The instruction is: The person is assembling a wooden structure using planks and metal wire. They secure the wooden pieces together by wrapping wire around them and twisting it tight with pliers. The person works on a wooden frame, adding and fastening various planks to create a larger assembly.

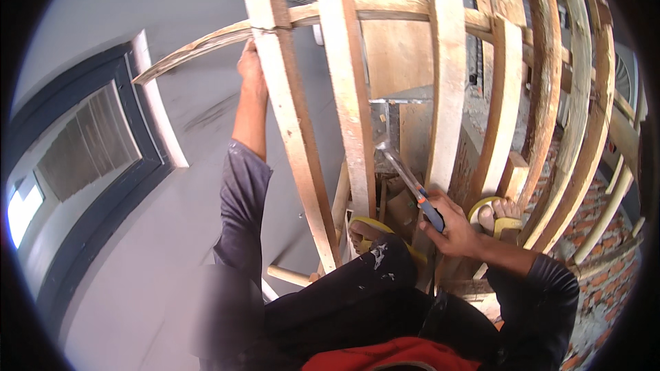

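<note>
Hammer (407, 176) in right hand (450, 228), head pointing away

Sits between two pale wooden uprights (349, 96); long axis slanting, head up-left, handle lower right; right fingers closed round its blue-grey grip; left hand (251, 67) raised to crosspiece (213, 41) beside leftmost post (294, 120), fingers partly hidden, hold cannot be told
</note>
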Available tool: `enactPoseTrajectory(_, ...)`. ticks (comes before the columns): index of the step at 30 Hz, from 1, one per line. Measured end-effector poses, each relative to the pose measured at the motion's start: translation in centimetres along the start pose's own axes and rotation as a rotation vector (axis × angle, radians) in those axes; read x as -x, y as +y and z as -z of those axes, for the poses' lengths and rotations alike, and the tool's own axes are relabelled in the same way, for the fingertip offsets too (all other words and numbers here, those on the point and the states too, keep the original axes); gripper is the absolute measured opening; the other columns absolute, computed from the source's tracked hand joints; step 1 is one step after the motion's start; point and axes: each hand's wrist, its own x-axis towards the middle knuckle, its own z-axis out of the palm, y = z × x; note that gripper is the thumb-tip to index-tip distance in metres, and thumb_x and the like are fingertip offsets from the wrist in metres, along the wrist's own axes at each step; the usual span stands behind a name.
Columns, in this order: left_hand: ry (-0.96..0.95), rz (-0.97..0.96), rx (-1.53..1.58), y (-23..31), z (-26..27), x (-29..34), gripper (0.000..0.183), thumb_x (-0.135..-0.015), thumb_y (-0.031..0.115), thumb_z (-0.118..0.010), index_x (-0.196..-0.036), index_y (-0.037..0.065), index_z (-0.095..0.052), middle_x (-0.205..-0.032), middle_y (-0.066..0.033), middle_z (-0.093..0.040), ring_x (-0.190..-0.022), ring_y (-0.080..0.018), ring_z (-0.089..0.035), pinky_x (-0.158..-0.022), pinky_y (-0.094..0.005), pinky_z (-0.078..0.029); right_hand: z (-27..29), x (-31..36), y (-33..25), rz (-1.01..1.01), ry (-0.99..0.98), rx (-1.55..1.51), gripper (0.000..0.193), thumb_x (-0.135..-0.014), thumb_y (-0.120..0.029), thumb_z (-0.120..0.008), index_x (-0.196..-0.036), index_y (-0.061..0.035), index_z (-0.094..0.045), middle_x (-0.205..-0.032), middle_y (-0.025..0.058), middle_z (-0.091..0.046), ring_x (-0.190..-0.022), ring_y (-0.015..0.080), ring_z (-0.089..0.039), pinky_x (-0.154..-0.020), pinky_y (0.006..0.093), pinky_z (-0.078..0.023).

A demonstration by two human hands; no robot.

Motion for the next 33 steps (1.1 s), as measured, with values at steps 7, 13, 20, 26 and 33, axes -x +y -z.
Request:
enactPoseTrajectory(7,-0.139,-0.088,0.282,-2.2,1.6,-3.1,0.026,-0.097,0.019,-0.031,-0.093,0.002,-0.05,-0.08,-0.007,-0.057,-0.071,-0.0171,-0.059,-0.068,-0.0322,-0.054,-0.8,0.2,-0.4,-0.081,-0.023,-0.002,0.034,-0.078,0.0,-0.06,-0.109,-0.0011,-0.047,-0.094,0.0179,-0.05,-0.087,0.0364,-0.054,-0.079,0.0381,-0.044)
enactPoseTrajectory(13,0.126,-0.238,0.477,-3.4,0.1,-3.3,0.023,-0.089,0.002,-0.046,-0.112,-0.004,-0.045,-0.102,-0.0216,-0.053,-0.092,-0.0333,-0.059,-0.084,-0.0422,-0.054,-1.4,0.7,0.9,-0.155,0.048,0.031,0.031,-0.078,-0.002,-0.062,-0.107,-0.0016,-0.049,-0.094,0.0132,-0.054,-0.082,0.0264,-0.055,-0.076,0.0346,-0.044)
enactPoseTrajectory(20,0.126,-0.136,0.564,-2.4,-0.6,-2.4,0.033,-0.093,0.003,-0.04,-0.123,-0.009,-0.033,-0.115,-0.0239,-0.046,-0.103,-0.0382,-0.056,-0.091,-0.0437,-0.05,-0.4,0.8,0.8,-0.238,0.058,-0.018,0.032,-0.079,-0.001,-0.062,-0.106,-0.0043,-0.045,-0.098,0.0094,-0.055,-0.084,0.0151,-0.051,-0.076,0.0297,-0.043)
enactPoseTrajectory(26,0.137,-0.069,0.814,-1.3,-1.8,-1.0,0.039,-0.096,0.012,-0.038,-0.127,-0.009,-0.029,-0.127,-0.0275,-0.038,-0.118,-0.0423,-0.044,-0.101,-0.0477,-0.041,-0.4,-1.1,-0.6,-0.17,0.041,0.11,0.032,-0.079,0.001,-0.062,-0.106,-0.0047,-0.047,-0.087,0.0059,-0.052,-0.077,0.0128,-0.049,-0.071,0.0279,-0.042)
enactPoseTrajectory(33,0.085,-0.09,0.704,-1.0,-0.8,-0.8,0.057,-0.098,0.031,-0.036,-0.129,-0.017,-0.028,-0.133,-0.0315,-0.036,-0.126,-0.0376,-0.038,-0.107,-0.0435,-0.034,-1.7,-1.8,-1.2,-0.178,0.043,0.103,0.031,-0.079,0.002,-0.063,-0.105,-0.0048,-0.049,-0.074,0.0006,-0.047,-0.064,0.0098,-0.045,-0.059,0.0253,-0.039)
